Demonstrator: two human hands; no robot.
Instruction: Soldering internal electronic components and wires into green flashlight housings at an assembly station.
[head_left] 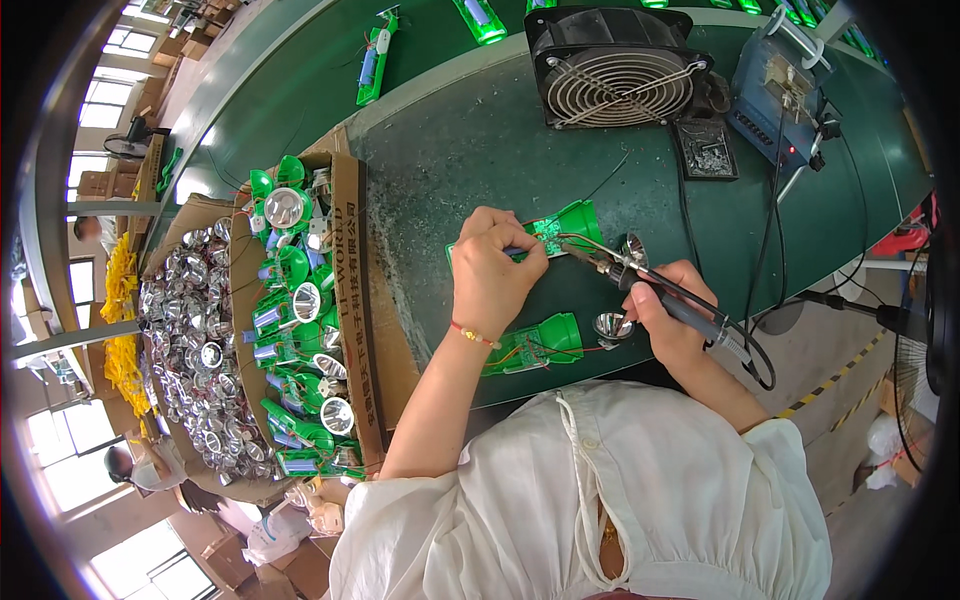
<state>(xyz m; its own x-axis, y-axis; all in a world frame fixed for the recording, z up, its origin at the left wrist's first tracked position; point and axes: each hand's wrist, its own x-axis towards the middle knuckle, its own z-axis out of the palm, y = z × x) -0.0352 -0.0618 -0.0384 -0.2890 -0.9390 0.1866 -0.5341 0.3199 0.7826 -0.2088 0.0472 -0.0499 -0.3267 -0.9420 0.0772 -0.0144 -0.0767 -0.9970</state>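
My left hand [497, 265] is closed in a pinch over the left part of a green plastic flashlight housing [577, 222]; whatever lies between its fingertips is hidden. A dark blue piece shows beside those fingers. Inside the housing is a small green circuit board [547, 235] with thin wires. My right hand [682, 345] grips a soldering iron [690, 315], its tip end reaching left toward the board. A silvery reflector cup [632, 248] lies just beyond the iron. Nearer me, a second green housing [548, 338] is wired to another reflector cup [612, 327].
To the left, a cardboard box [352, 300] holds several green housings, beside a heap of reflector cups [190, 350]. A black fan [620, 85] stands at the back, with a small black tray [706, 150] and a blue soldering machine [775, 95] to its right. Cables hang down on the right.
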